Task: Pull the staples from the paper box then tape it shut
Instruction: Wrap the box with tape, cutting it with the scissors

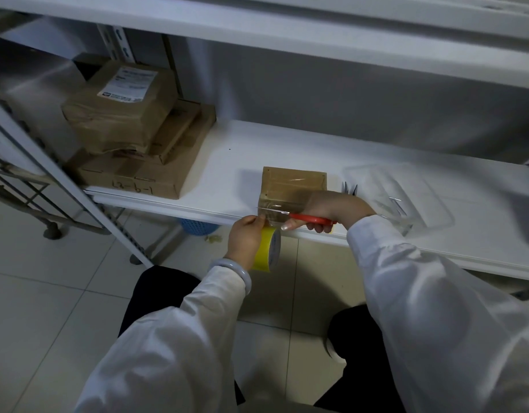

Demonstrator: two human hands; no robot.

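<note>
Head view: right hand (326, 207) grips red-handled steel scissors (312, 219), blades across the clear tape strip (273, 221) at the front face of the small brown cardboard box (293, 181). Left hand (247, 236) holds the yellow tape roll (268, 250) below the white shelf (242, 150) lip, probably to tension the strip for the cut. Box sits at the shelf's front edge; clear plastic tray (406, 189) near on its right, open shelf behind.

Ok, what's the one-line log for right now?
step: cutting tape | left grip: holds yellow tape roll | right grip: holds red scissors | box: at shelf edge, top taped
</note>
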